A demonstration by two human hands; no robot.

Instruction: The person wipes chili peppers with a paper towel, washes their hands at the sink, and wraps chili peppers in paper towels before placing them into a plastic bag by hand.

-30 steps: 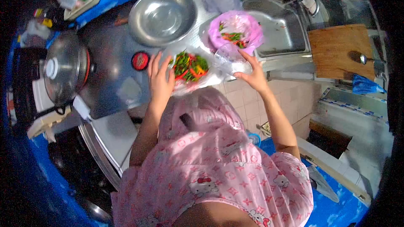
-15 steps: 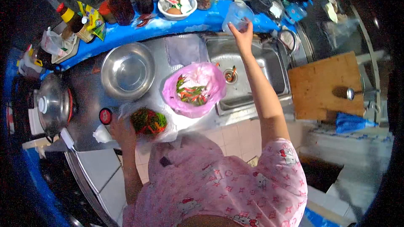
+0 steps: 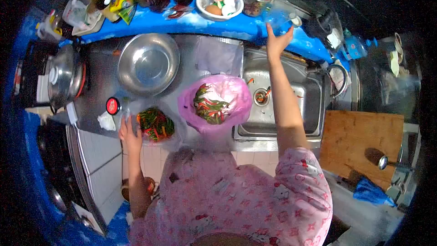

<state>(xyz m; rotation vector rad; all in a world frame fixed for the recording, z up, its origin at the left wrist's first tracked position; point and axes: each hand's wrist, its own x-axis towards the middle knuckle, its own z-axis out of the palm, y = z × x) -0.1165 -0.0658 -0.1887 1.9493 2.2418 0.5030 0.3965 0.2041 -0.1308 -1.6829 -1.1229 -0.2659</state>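
Observation:
At the blue ledge, my right hand (image 3: pixel 279 44) reaches over the sink, its thumb and fingers around the near end of a clear plastic container (image 3: pixel 276 14). This container is beside a red-lidded glass jar (image 3: pixel 257 1). Down on the counter, my left hand (image 3: pixel 130 132) has its fingers curled at the left edge of a clear plastic bag (image 3: pixel 170 137) that holds cut red and green chillies (image 3: pixel 155 124). A black lid with a red centre (image 3: pixel 113 105) and a crumpled white tissue (image 3: pixel 106 121) lie by this hand. To the right stands a pink plastic bag (image 3: pixel 239 105) with more chillies (image 3: pixel 210 105).
A steel basin (image 3: pixel 149 64) sits behind the chillies. The steel sink (image 3: pixel 291 130) has chilli bits around its drain. Bottles and a white bowl of eggs (image 3: pixel 220 17) line the ledge. A lidded pot (image 3: pixel 63 75) stands left, a wooden cutting board (image 3: pixel 355 141) right.
The view has shifted, so the counter appears farther right. My right hand has brought the clear container left along the ledge, closer to the jar. My left hand stays by the chilli bag.

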